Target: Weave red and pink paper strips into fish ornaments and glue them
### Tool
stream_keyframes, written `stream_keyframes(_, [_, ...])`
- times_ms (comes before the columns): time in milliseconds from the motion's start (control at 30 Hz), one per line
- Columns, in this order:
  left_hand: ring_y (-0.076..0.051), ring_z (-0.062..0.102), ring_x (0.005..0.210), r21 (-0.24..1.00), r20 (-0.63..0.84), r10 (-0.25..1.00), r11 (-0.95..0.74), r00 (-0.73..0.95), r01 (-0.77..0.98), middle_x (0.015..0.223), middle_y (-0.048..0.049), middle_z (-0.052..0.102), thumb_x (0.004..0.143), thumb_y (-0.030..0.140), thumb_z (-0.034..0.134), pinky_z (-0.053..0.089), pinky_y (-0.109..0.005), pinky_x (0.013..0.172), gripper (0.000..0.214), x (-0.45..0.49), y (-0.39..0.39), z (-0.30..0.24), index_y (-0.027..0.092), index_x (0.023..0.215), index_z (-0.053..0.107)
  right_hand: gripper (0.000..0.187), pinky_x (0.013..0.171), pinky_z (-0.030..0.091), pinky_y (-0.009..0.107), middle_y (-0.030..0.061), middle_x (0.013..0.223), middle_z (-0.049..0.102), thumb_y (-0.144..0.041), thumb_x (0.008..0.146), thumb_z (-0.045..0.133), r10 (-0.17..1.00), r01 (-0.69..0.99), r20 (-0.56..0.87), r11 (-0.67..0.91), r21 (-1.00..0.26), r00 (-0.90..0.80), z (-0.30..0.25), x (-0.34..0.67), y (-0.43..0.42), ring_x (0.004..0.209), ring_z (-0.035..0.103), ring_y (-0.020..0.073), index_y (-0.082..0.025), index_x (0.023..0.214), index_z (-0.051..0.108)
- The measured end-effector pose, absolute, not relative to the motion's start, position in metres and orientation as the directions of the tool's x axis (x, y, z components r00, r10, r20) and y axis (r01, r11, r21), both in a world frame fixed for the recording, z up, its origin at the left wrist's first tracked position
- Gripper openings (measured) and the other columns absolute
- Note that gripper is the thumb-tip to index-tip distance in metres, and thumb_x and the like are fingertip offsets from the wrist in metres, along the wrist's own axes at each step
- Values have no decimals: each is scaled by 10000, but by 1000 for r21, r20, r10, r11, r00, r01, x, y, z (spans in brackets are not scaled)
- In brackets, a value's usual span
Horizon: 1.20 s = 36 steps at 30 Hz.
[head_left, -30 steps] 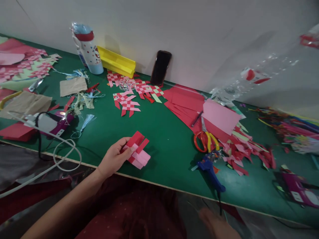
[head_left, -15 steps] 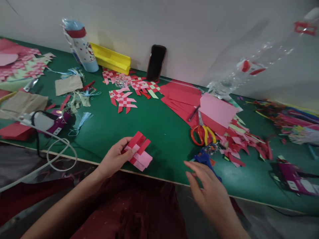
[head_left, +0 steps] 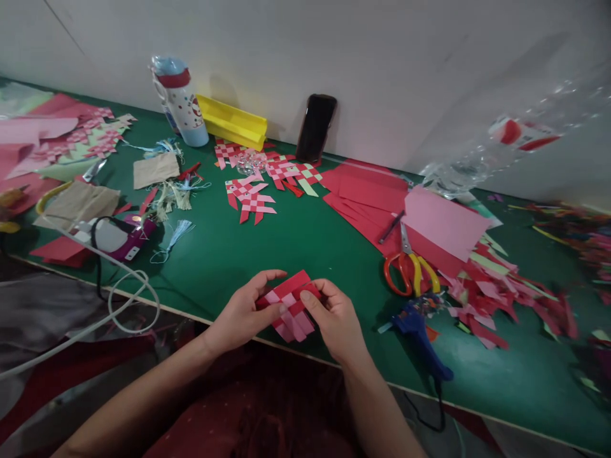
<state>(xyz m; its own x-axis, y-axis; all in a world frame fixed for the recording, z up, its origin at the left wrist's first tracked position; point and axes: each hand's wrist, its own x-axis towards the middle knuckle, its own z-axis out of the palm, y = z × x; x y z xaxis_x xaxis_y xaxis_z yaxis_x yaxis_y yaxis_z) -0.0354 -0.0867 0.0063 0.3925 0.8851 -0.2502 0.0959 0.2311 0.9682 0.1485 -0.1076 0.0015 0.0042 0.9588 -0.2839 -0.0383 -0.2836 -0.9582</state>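
A small woven piece of red and pink paper strips (head_left: 292, 308) is held just above the front edge of the green table (head_left: 305, 254). My left hand (head_left: 243, 312) grips its left side, thumb on top. On its right side my right hand (head_left: 337, 318) pinches it, fingers curled over the strips. Both hands are closed on the piece, close to my body.
Red-and-yellow scissors (head_left: 409, 270) and a blue glue gun (head_left: 420, 331) lie to the right, with red and pink sheets (head_left: 420, 219) and strip scraps. Finished woven pieces (head_left: 251, 197), a phone (head_left: 316, 127), a yellow tray (head_left: 231, 122), a bottle (head_left: 180, 100) stand behind. A white cable (head_left: 119, 299) loops left.
My right hand came up from below the table edge and took hold of the woven piece's right side. The left hand kept its grip throughout.
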Motion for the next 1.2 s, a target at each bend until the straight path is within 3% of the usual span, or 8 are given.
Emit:
stream_keyframes(100, [-118,559,618,951,-309,872,280,380,131,761,15,631,834,321,628,463,-231,595,545,-33,-84,7,180,1326,440,314,600,481,242,-15,768,650,-491,816,679,954,-70,-298,-295,-953,25,1,148,-111,639,573,126,-198,912,619])
stream_keyframes(200, [-109,526,575,946,-322,860,275,395,172,667,46,579,831,306,620,431,-222,569,549,-31,-83,9,175,1332,437,374,633,509,269,1,823,690,-485,770,727,941,-69,-338,-337,-939,10,1,148,-113,666,606,143,-198,993,639])
stream_keyframes(400, [-98,493,577,945,-291,861,189,418,269,650,62,563,838,304,618,400,-208,566,576,-28,-84,9,210,1372,425,287,635,495,272,30,749,719,-430,728,771,942,-13,-331,-331,-943,54,-1,146,-113,651,607,156,-166,830,719])
stream_keyframes(567, [-95,488,575,950,-305,842,234,445,209,664,61,576,831,299,631,378,-202,552,721,-33,-82,8,213,1462,292,314,685,510,285,39,830,731,-467,793,711,943,-80,-307,-298,-951,132,-9,147,-116,714,627,168,-182,924,708])
stream_keyframes(700, [-88,415,526,943,-311,854,221,418,249,567,94,461,833,278,609,319,-193,514,662,-35,-81,10,211,1436,343,302,690,508,287,27,809,711,-491,846,652,948,-116,-286,-272,-955,136,-11,152,-117,720,618,167,-193,888,673])
stream_keyframes(1067, [-88,299,528,968,-196,898,113,393,225,578,79,406,949,314,480,237,-202,489,507,-37,-80,9,204,1430,365,262,675,469,257,-11,744,654,-456,842,674,949,-101,-260,-245,-964,179,-14,157,-122,684,557,142,-201,810,626])
stream_keyframes(1200, [-85,310,522,973,-216,888,162,406,164,592,70,438,943,325,487,237,-206,484,492,-37,-79,10,188,1405,389,288,656,459,252,-18,719,632,-477,837,669,947,-93,-266,-253,-963,181,-13,157,-122,659,545,135,-201,778,611])
